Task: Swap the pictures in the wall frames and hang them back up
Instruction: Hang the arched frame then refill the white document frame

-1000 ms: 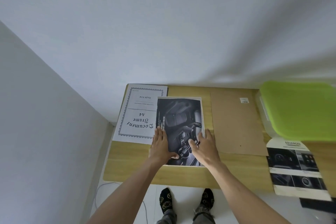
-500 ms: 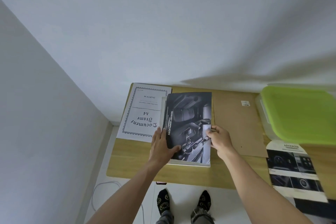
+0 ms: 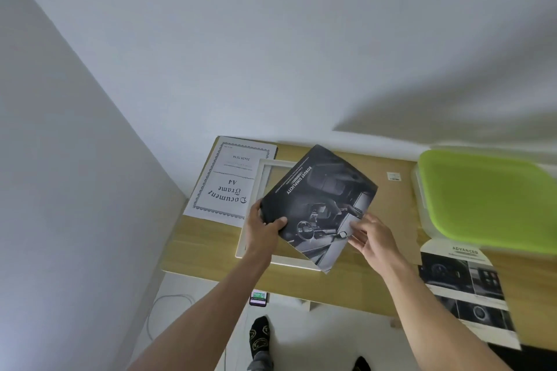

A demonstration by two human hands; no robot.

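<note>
Left of the white frame (image 3: 253, 214) lies a certificate sheet (image 3: 230, 181), flat on the table (image 3: 340, 283), likely set aside as the insert taken out. The left hand (image 3: 261, 227) pinches the dark picture's (image 3: 319, 205) left edge; the right hand (image 3: 372, 239) grasps its lower right edge, holding it tilted above the frame, probably to line it up. Right of the frame, brown backing board (image 3: 394, 208) waits.

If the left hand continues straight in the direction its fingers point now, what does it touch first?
Probably the dark car picture, which the left hand already grips at its lower left edge. Beyond it lies the white frame; depth is unclear.
</note>
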